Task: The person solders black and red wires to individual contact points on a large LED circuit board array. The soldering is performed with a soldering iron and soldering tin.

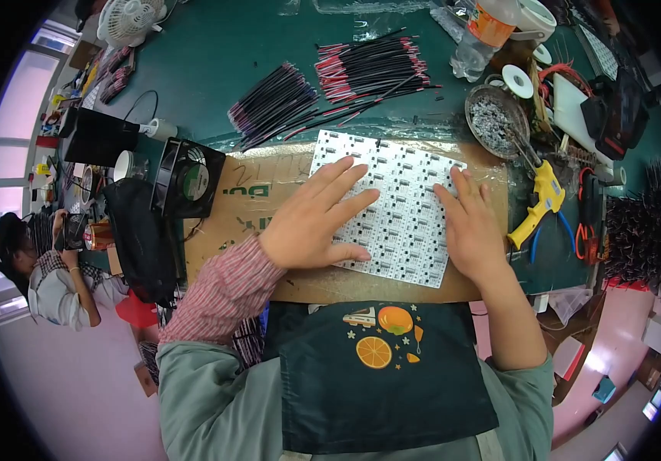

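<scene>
A white panel of small circuit boards [401, 201], dotted with rows of dark components, lies slightly tilted on a brown cardboard sheet [246, 192]. My left hand [315, 219] rests over the panel's left part with its fingers spread and the thumb along the lower side. At the right edge, the fingers of my right hand [473, 230] lie stretched on the panel, and the palm is beyond its edge. Neither hand grasps anything. Behind the panel are two bundles of black wires with red, [273, 104] at left and the other bundle [373, 67] at right.
Right of the cardboard are a yellow glue gun [543, 201], blue-handled pliers [563, 230] and a bowl of grey scraps [492, 119]. A black fan [190, 178] stands at left. A plastic bottle [484, 38] is at the back right. Another person [54, 280] sits far left.
</scene>
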A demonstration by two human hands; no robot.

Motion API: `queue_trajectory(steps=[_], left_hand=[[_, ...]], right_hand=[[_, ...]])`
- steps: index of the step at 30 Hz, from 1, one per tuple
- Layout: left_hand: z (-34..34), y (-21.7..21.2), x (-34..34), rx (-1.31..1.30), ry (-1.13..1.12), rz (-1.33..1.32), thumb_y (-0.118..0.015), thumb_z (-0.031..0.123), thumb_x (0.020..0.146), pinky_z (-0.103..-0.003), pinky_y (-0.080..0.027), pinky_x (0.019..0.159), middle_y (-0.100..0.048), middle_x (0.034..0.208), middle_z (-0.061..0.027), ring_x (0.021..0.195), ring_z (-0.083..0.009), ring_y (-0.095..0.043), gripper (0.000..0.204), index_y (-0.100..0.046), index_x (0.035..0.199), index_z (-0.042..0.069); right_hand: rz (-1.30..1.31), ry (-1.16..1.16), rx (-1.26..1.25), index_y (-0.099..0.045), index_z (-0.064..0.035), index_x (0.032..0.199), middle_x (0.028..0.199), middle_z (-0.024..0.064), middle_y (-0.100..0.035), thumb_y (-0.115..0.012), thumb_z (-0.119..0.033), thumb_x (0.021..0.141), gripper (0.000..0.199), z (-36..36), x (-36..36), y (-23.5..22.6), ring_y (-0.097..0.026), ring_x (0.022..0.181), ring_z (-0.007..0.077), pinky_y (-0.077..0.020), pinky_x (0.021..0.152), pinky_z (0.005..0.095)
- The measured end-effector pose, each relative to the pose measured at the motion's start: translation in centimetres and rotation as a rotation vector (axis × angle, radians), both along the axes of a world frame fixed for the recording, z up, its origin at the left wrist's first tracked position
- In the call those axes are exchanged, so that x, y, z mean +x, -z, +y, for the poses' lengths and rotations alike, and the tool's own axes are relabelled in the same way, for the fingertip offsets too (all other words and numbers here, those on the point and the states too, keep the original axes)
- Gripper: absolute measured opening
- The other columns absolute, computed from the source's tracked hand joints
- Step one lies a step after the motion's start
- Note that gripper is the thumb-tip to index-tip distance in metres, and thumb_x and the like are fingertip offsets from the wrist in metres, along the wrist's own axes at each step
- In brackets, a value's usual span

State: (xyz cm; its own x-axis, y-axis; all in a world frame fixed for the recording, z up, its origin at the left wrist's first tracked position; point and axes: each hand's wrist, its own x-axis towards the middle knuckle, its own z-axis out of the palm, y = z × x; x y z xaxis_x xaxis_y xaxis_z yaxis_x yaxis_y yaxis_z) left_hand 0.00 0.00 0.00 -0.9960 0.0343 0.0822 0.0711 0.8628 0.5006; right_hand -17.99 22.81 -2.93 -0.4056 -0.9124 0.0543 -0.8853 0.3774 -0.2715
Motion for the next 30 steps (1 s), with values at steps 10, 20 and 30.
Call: queue_trajectory(steps=[10,20,30], left_hand=[[3.0,2.3,-0.6,-0.215,-0.166,-0.045,-0.056,0.062,0.079,-0.056,-0.017,0.11,-0.027,0.146,-0.0244,0.137,-0.0432,-0.02,0.079,-0.041,0.139,0.012],[0.7,1.6,-2.1,-0.065,-0.169,0.061,-0.064,0.037,0.084,-0.047,-0.029,0.108,-0.049,0.133,-0.0172,0.129,-0.0356,-0.039,0.058,-0.049,0.128,0.003],[-3.7,2.8,-4.8,-0.213,-0.186,0.125,-0.066,0.039,0.081,-0.047,-0.029,0.108,-0.044,0.136,-0.0171,0.129,-0.037,-0.038,0.059,-0.051,0.127,0.006]], right_hand=[[-0.016,0.014,0.006,-0.052,-0.0178,0.13,0.144,0.0176,-0.035,-0.058,-0.026,0.087,0.044,-1.6,1.9,-1.0,-0.028,0.136,0.0371,-0.022,0.108,0.0581],[0.027,0.027,0.011,-0.054,-0.0184,0.127,0.142,0.0169,-0.038,-0.055,-0.013,0.087,0.041,-2.6,1.4,-1.2,-0.032,0.134,0.0379,-0.0251,0.106,0.0588],[0.034,0.005,0.0,-0.052,-0.0197,0.129,0.143,0.0164,-0.037,-0.054,-0.012,0.087,0.043,-2.1,-0.1,-0.8,-0.032,0.134,0.0371,-0.0247,0.107,0.0571]])
